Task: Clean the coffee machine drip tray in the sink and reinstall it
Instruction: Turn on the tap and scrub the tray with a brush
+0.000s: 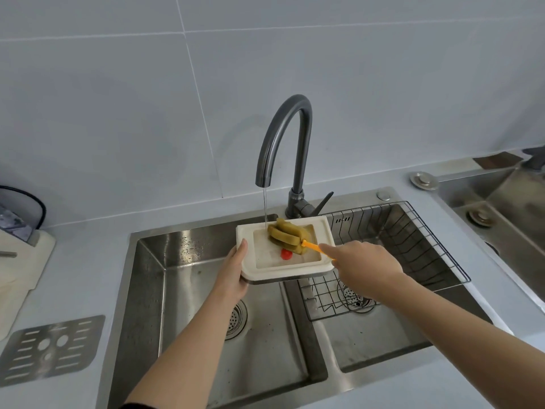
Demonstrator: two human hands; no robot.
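Observation:
A cream drip tray (pixel 295 268) is held level over the steel double sink (pixel 147 290), under the dark faucet (pixel 290 149). A thin stream of water falls into the tray. My left hand (pixel 234 273) grips the tray's left edge, thumb on top. My right hand (pixel 358 265) holds the orange handle of a yellow-green sponge brush (pixel 287 236), index finger stretched along the handle. The brush head lies inside the tray. A small red float (pixel 286 254) sits in the tray near the brush.
The tray's metal grille (pixel 50 348) lies flat on the counter at the lower left. A wire rack (pixel 392 255) sits in the right basin. At the left edge stands part of a cream appliance (pixel 20 249). A second sink (pixel 501 208) is at the far right.

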